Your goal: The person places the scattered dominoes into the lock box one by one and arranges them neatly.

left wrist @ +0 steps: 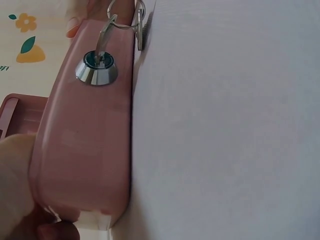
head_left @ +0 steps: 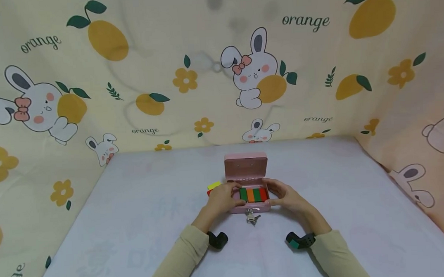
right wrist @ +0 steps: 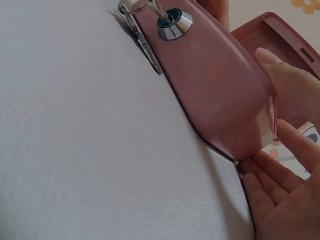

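The pink metal box (head_left: 241, 210) stands on the table with its lid (head_left: 245, 166) raised. Inside, a row of green, orange, green and red blocks (head_left: 250, 195) shows. My left hand (head_left: 221, 198) grips the box's left end, its thumb over the rim; in the left wrist view, fingertips (left wrist: 57, 231) are by the end of the box (left wrist: 85, 150). At the right end, my right hand (head_left: 289, 198) holds the box, and the right wrist view shows the thumb (right wrist: 287, 75) at the rim and fingers against the side (right wrist: 215, 85). The left hand hides part of the interior.
Yellow (head_left: 213, 185) and red blocks lie left of the box, partly behind the left hand. Keys (head_left: 252, 217) hang from the lock at the front. A white cloth (head_left: 155, 224) covers the table, and a printed curtain (head_left: 187, 32) stands behind it.
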A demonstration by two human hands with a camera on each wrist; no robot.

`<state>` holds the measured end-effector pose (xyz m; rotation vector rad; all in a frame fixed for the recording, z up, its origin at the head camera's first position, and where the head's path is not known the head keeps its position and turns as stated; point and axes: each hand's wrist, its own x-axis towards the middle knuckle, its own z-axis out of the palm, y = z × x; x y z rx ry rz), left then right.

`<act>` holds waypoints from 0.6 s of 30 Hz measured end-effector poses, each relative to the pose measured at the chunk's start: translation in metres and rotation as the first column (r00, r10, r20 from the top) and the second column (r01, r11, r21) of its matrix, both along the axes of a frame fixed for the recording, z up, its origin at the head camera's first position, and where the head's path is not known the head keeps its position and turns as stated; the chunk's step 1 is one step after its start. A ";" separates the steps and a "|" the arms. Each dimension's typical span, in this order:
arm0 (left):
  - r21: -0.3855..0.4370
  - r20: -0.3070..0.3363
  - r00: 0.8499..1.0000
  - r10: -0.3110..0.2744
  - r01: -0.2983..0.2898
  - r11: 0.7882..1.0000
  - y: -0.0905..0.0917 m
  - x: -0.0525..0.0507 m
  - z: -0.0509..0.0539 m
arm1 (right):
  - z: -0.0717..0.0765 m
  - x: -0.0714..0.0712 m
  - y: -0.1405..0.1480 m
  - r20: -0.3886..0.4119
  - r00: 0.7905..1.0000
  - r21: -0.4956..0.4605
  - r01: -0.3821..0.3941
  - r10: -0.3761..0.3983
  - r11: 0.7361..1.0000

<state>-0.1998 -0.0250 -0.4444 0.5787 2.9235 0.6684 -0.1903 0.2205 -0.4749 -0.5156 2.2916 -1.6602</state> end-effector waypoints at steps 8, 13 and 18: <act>-0.047 -0.021 1.000 -0.009 0.008 0.999 0.001 0.000 0.005 | 0.002 0.001 -0.001 0.032 0.999 0.016 0.025 -0.025 1.000; -0.058 -0.033 0.999 0.002 -0.004 0.998 0.001 0.000 0.004 | 0.004 0.000 -0.001 0.038 0.999 0.010 0.026 -0.026 1.000; -0.058 -0.008 1.000 0.012 -0.012 0.998 0.003 0.000 0.003 | 0.004 0.001 -0.001 0.039 0.999 0.004 0.020 -0.020 1.000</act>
